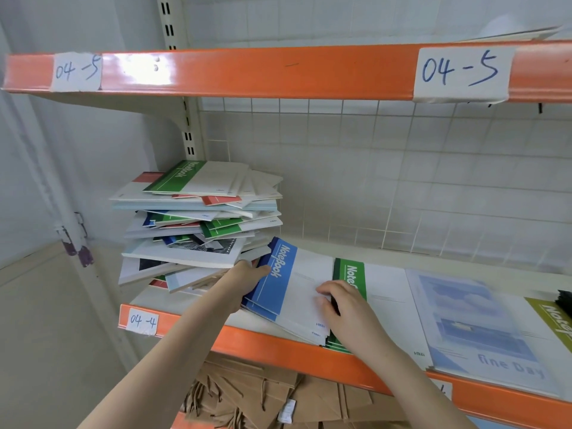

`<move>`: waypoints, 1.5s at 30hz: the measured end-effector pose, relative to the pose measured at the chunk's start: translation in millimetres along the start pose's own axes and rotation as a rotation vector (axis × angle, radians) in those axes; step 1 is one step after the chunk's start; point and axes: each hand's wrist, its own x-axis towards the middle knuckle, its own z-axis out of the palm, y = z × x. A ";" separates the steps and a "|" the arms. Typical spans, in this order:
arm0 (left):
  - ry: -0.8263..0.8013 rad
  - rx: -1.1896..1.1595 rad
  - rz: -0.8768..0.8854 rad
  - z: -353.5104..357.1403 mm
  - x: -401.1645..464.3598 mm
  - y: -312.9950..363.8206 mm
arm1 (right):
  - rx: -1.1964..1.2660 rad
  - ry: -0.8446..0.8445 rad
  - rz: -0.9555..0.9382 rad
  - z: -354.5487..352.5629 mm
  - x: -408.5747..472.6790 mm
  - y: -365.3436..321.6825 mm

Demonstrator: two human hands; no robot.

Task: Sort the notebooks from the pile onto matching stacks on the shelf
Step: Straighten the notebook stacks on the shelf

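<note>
Broadly, you stand at an orange-edged white metal shelf (216, 339) tagged 04-4, wire grid behind, another orange-fronted shelf above tagged 04-5.

Largest item: the tall, slumping pile of mixed paper notebooks (198, 224) at the shelf's left end. Green, red and blue spines jut out at odd angles, a green-banded one on top. Judged unsorted stock; most of the task is left.

Next, the sorted row to its right, laid flat, covers up, so each design reads at a glance: a pale blue "fine Day" sky-print notebook stack (483, 329), a green-banded white notebook stack (387, 301) beside it, and an olive-banded notebook (554, 320) cut off by the frame edge.

Then the blue-banded white notebook stack (291, 292), between pile and green stack, lying askew, its near corner overhanging the shelf lip. Its right edge overlaps the green stack (likely why you are squaring it).

Your left hand (244, 277) grips the blue stack's left, banded edge, fingers curled under the spines, thumb side on top. Your right hand (343, 308) rests on the white cover by the green stack, fingers bent down over the right edge. Whether it pinches the edge or only presses, I cannot tell.

Smallest: brown paper bags (266, 397) on the level below.

Judgement: nudge the blue stack left, clear of the green; mind the leaning pile at your wrist.
</note>
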 end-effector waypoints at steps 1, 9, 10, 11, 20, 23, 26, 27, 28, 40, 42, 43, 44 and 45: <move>0.001 -0.013 0.008 -0.8 -1.4 0.3 | 0.031 0.012 0.015 -1.1 0.4 0.3; -0.073 -0.098 0.076 2.5 -16.0 5.0 | 0.340 0.067 0.186 -12.4 1.8 2.8; -0.068 -0.093 0.094 4.3 -17.6 6.8 | 0.336 0.065 0.187 -12.5 2.1 2.9; -0.057 -0.092 0.109 6.0 -19.4 8.7 | 0.327 0.063 0.183 -12.4 2.2 2.8; 0.054 0.163 0.205 15.4 -24.2 21.9 | 0.238 0.054 0.127 -10.3 2.2 1.4; 0.088 0.298 0.246 18.6 -24.3 25.9 | 0.222 0.053 0.120 -10.1 2.1 1.9; 0.128 0.509 0.291 21.8 -29.6 31.5 | 0.209 0.047 0.121 -8.4 3.1 2.7; 0.152 0.593 0.324 24.4 -31.4 34.8 | 0.207 0.048 0.124 -8.1 3.3 3.0; 0.174 0.668 0.361 27.4 -36.1 40.5 | 0.210 0.052 0.132 -8.1 3.5 2.9; 0.298 0.820 0.740 60.2 -83.7 84.3 | 0.975 0.188 0.489 -28.8 6.1 0.3; 0.266 0.638 0.785 58.7 -90.7 88.1 | 1.278 0.177 0.557 -40.1 8.4 2.1; 0.225 0.515 0.807 58.5 -94.4 88.9 | 1.396 0.156 0.555 -49.5 9.4 2.3; 0.168 0.385 0.835 59.0 -97.5 88.9 | 1.475 0.148 0.536 -61.0 9.9 1.9; 0.102 0.269 0.864 60.9 -98.1 87.9 | 1.489 0.170 0.515 -72.6 10.6 3.8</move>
